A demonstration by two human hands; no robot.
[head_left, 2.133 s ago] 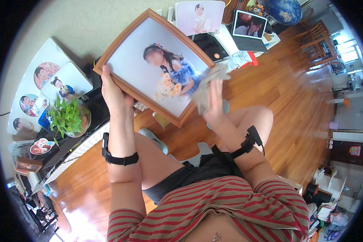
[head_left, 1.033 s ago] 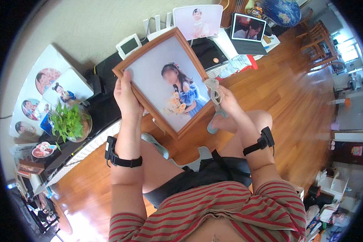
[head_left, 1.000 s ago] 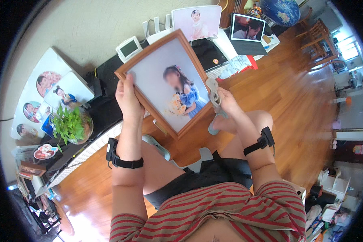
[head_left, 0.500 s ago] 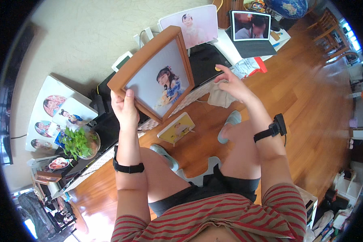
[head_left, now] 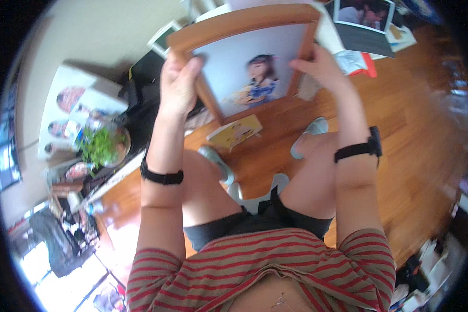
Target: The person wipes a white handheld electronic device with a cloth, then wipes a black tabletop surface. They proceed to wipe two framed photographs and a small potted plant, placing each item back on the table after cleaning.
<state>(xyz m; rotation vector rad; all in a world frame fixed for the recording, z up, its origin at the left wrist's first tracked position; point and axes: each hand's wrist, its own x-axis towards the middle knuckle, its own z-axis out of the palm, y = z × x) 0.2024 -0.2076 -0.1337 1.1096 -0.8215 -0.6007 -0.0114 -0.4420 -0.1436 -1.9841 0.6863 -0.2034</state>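
A brown wooden picture frame [head_left: 244, 23] is held up in front of me, its photo of a child in blue facing me. My left hand [head_left: 179, 83] grips its left side, thumb over the front edge. At the right side, my right hand [head_left: 319, 67] clasps the frame, thumb on the front and the other fingers hidden behind. Below the frame, a small yellow picture panel [head_left: 235, 132] stands on or near the floor. A beige cloth [head_left: 308, 87] shows just beside my right hand.
A low black cabinet along the wall bears a leafy plant in a glass bowl [head_left: 101, 145] and a white photo board [head_left: 62, 104] at left. Far right, a tablet [head_left: 366, 13] stands by a red-and-white packet [head_left: 356, 63]. My slippered feet [head_left: 312, 136] rest on the wooden floor [head_left: 400, 130].
My right hand, earlier off the frame with fingers apart, has taken hold of its right side. The frame has turned and moved to the right. The whole view has shifted.
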